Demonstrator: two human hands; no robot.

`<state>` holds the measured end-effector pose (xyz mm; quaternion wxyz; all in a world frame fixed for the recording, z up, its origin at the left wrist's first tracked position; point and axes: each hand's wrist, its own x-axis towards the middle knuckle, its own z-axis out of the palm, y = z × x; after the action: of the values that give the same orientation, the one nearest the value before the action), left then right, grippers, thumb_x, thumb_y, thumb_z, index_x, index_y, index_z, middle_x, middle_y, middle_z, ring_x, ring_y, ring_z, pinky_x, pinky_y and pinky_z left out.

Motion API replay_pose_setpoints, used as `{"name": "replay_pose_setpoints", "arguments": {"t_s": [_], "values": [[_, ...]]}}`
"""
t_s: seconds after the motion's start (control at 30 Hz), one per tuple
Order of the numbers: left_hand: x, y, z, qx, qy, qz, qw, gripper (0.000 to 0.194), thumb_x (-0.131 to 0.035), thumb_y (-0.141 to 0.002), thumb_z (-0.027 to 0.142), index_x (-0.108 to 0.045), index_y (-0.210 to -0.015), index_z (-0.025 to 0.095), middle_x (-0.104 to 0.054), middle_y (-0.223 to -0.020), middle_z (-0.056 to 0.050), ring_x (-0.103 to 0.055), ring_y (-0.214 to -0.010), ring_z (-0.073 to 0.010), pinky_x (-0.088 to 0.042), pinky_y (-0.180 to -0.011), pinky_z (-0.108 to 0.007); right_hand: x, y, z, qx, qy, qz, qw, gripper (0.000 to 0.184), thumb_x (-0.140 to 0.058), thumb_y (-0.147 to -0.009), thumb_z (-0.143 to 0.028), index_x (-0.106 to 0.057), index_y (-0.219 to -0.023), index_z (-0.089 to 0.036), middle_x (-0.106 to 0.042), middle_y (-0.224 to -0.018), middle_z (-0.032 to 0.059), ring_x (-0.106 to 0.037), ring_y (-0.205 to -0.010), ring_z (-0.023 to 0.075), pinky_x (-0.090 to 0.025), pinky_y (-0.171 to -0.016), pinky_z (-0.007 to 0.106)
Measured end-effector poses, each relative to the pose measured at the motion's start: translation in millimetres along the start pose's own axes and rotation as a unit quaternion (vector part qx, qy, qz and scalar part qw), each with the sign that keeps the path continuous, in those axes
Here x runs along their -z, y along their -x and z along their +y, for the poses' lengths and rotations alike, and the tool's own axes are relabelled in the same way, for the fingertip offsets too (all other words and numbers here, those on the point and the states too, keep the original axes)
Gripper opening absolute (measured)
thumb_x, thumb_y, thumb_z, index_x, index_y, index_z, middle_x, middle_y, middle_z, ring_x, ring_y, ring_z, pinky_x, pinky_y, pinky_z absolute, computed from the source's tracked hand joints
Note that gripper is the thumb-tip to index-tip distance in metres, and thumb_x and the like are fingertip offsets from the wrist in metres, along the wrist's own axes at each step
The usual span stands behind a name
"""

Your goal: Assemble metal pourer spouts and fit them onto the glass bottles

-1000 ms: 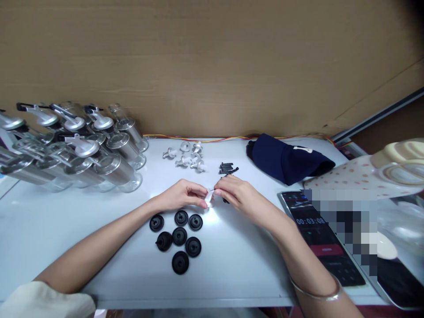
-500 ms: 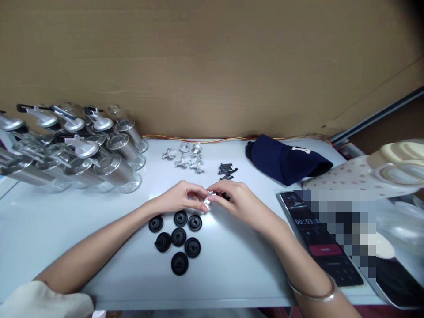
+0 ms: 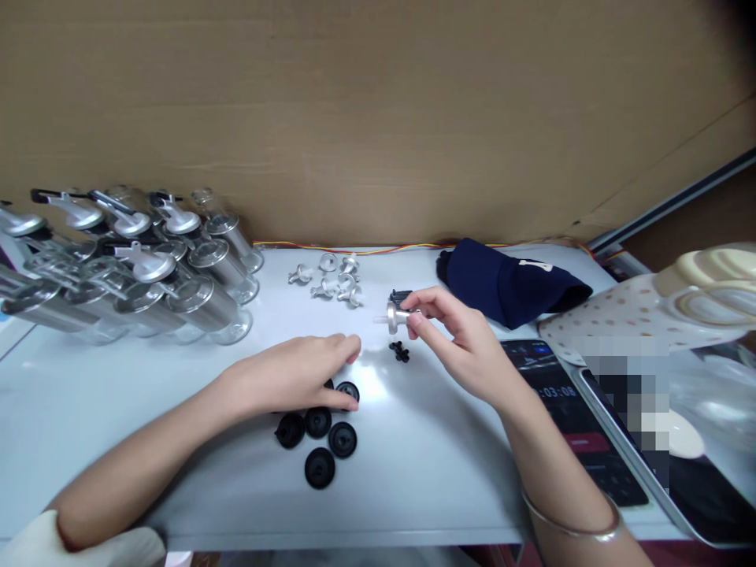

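Observation:
My right hand [image 3: 454, 339] pinches a silver pourer spout [image 3: 393, 318] between thumb and fingers, holding it sideways above the table, its thin end pointing left. My left hand [image 3: 301, 370] hovers over the round black stopper pieces [image 3: 320, 468], thumb and fingers apart. Its thumb is by one black stopper piece [image 3: 348, 390] and partly covers it; whether they touch I cannot tell. Several other stopper pieces lie close below. Behind the held spout is a small pile of black flap pieces [image 3: 402, 296]. Tiny black parts [image 3: 399, 351] sit just below it.
More silver spouts [image 3: 327, 287] lie at the back centre. Glass bottles [image 3: 201, 303], several with pourers, crowd the left. To the right are a navy cloth item [image 3: 502, 279], a phone [image 3: 591, 441] showing a timer and a dotted white container [image 3: 614, 315]. Cardboard [image 3: 378, 126] stands behind.
My hands have parted. The right hand has moved up and right with the silver spout; the left has let go of it and reached down over the black stopper pieces.

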<state>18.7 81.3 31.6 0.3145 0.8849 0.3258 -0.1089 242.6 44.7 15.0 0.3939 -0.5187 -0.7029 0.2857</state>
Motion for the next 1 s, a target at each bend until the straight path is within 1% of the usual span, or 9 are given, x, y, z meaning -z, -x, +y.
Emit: {"name": "replay_pose_setpoints", "arguments": {"t_s": [0.07, 0.17, 0.3, 0.4, 0.5, 0.6, 0.8, 0.9, 1.0], "values": [[-3.5, -2, 4, -0.010, -0.053, -0.018, 0.998, 0.025, -0.066, -0.083, 0.039, -0.054, -0.089, 0.018, -0.061, -0.084, -0.003, -0.056, -0.068, -0.0187, -0.034, -0.056, -0.026, 1, 0, 0, -0.004, -0.001, -0.004, 1.000, 0.013, -0.047, -0.092, -0.026, -0.059, -0.093, -0.019, -0.063, -0.073, 0.0024, -0.059, -0.067, 0.0152, -0.040, -0.052, 0.023], [-8.3, -6, 7, -0.037, -0.081, -0.021, 0.996, 0.018, -0.066, -0.084, 0.031, -0.054, -0.082, 0.018, -0.060, -0.081, -0.002, -0.056, -0.067, -0.0175, -0.033, -0.055, -0.026, 1, -1, 0, -0.006, -0.004, 0.001, 1.000, 0.012, -0.052, -0.090, -0.027, -0.060, -0.087, -0.019, -0.066, -0.077, 0.0040, -0.061, -0.070, 0.0166, -0.041, -0.051, 0.023], [-7.6, -7, 3, -0.060, -0.029, -0.020, 0.998, 0.010, -0.064, -0.084, 0.022, -0.055, -0.082, 0.018, -0.061, -0.082, -0.001, -0.057, -0.070, -0.0167, -0.035, -0.058, -0.025, 1, -1, 0, -0.014, -0.024, 0.006, 1.000, 0.015, -0.066, -0.082, -0.031, -0.057, -0.077, -0.020, -0.066, -0.075, 0.0026, -0.061, -0.068, 0.0161, -0.041, -0.051, 0.023], [-2.5, -7, -1, -0.078, 0.030, -0.001, 0.996, 0.006, -0.061, -0.084, 0.020, -0.057, -0.089, 0.019, -0.062, -0.086, 0.000, -0.057, -0.073, -0.0153, -0.038, -0.061, -0.024, 2, -1, 1, -0.021, -0.050, 0.017, 0.998, 0.014, -0.066, -0.081, -0.031, -0.057, -0.081, -0.020, -0.064, -0.077, 0.0023, -0.060, -0.070, 0.0159, -0.043, -0.054, 0.023], [1.8, -8, -3, -0.087, 0.081, 0.050, 0.992, 0.011, -0.059, -0.084, 0.020, -0.057, -0.094, 0.019, -0.062, -0.085, 0.000, -0.055, -0.073, -0.0139, -0.040, -0.065, -0.024, 4, 0, -1, -0.020, -0.078, 0.039, 0.996, 0.011, -0.061, -0.084, -0.030, -0.059, -0.086, -0.019, -0.063, -0.075, 0.0024, -0.060, -0.069, 0.0154, -0.045, -0.056, 0.024], [2.2, -11, -6, -0.116, 0.125, 0.126, 0.977, 0.012, -0.058, -0.082, 0.017, -0.055, -0.093, 0.018, -0.061, -0.086, 0.000, -0.054, -0.075, -0.0133, -0.043, -0.070, -0.025, 6, 0, -3, -0.018, -0.092, 0.051, 0.994, 0.015, -0.061, -0.083, -0.032, -0.059, -0.077, -0.019, -0.062, -0.069, 0.0016, -0.058, -0.063, 0.0138, -0.046, -0.057, 0.025], [-1.7, -15, -11, -0.153, 0.234, 0.289, 0.916, 0.014, -0.058, -0.077, 0.015, -0.052, -0.089, 0.018, -0.060, -0.088, -0.003, -0.055, -0.079, -0.0142, -0.047, -0.074, -0.028, 5, 2, -7, -0.014, -0.150, 0.054, 0.987, 0.023, -0.069, -0.080, -0.036, -0.056, -0.073, -0.019, -0.056, -0.055, -0.0028, -0.051, -0.047, 0.0101, -0.041, -0.045, 0.023], [-2.4, -16, -11, -0.169, 0.264, 0.325, 0.892, 0.016, -0.059, -0.076, 0.014, -0.052, -0.090, 0.018, -0.059, -0.087, -0.002, -0.056, -0.080, -0.0137, -0.048, -0.075, -0.028, 2, 3, -8, -0.009, -0.182, 0.045, 0.982, 0.024, -0.072, -0.079, -0.036, -0.056, -0.073, -0.019, -0.058, -0.058, -0.0027, -0.051, -0.045, 0.0091, -0.041, -0.043, 0.023], [-3.4, -17, -11, -0.174, 0.266, 0.340, 0.885, 0.017, -0.060, -0.075, 0.013, -0.053, -0.089, 0.018, -0.059, -0.085, -0.002, -0.056, -0.078, -0.0131, -0.048, -0.074, -0.027, -2, 3, -8, -0.018, -0.195, 0.033, 0.980, 0.026, -0.073, -0.078, -0.038, -0.056, -0.073, -0.019, -0.061, -0.063, -0.0010, -0.055, -0.047, 0.0099, -0.044, -0.046, 0.023]]}}
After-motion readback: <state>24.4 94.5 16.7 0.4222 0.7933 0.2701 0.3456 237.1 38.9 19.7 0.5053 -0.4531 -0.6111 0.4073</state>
